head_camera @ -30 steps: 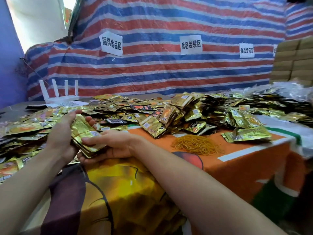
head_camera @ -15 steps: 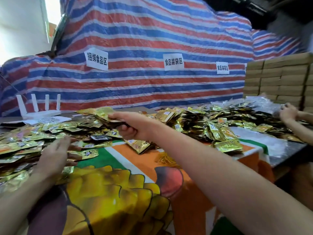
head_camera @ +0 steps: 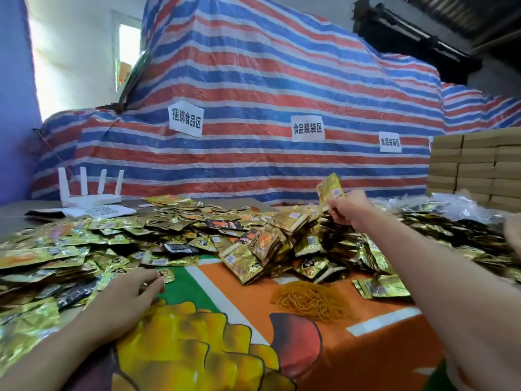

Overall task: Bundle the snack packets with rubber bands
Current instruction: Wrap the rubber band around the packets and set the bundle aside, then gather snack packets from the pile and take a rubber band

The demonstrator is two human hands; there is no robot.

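- Head view: the right hand (head_camera: pixel 345 211) is extended far over the counter (head_camera: pixel 253 280), its grip pinching a stack of gold foil snack packets (head_camera: pixel 330 190), long axis upright, above the far heap.
- The left hand (head_camera: pixel 132 286) rests at the near-left edge of the loose gold packet pile (head_camera: pixel 84 249), fingers loosely curled, grip holding nothing visible.
- The tangle of orange rubber bands (head_camera: pixel 310 300) lies on bare cloth between both hands, nearer the right forearm.
- Open room: the cloth in front of the bands.
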